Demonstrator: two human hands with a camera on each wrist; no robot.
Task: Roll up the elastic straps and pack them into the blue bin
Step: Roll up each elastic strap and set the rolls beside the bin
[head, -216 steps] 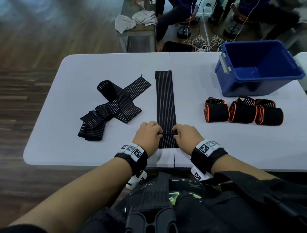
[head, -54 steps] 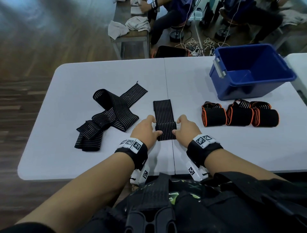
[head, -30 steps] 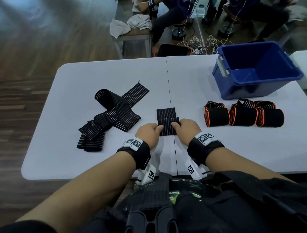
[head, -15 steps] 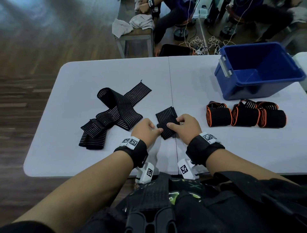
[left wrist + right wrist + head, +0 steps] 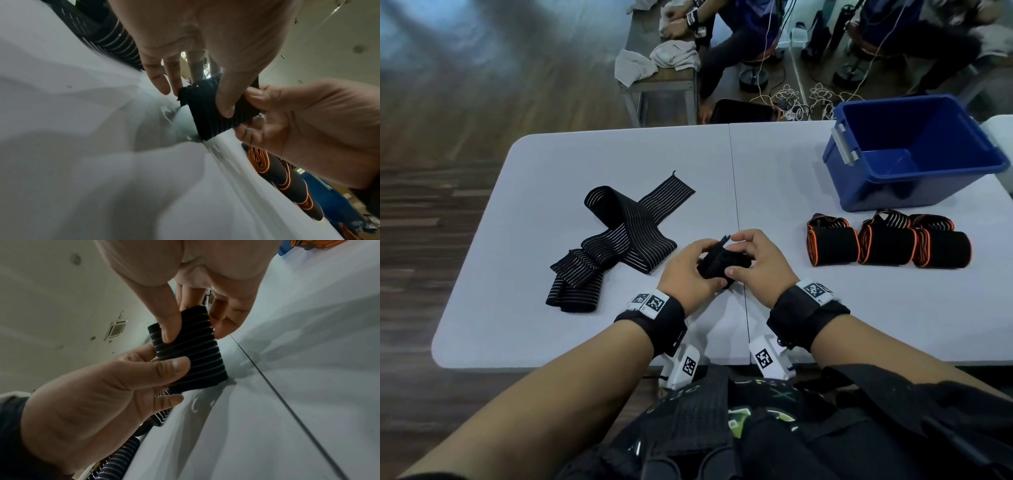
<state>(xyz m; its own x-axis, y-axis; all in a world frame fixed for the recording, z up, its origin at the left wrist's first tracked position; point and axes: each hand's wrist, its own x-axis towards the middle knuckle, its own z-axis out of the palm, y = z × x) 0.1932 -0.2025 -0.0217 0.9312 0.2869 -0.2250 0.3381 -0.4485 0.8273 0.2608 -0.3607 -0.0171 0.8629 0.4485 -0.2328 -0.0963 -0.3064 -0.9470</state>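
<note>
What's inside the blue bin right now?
The blue bin shows only its bare blue floor and walls; no straps visible inside. Its near wall hides the front strip of the floor.

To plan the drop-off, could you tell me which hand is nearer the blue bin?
Right. The right hand grips the rolled strap on the side facing the blue bin; the left hand grips its far side.
</note>
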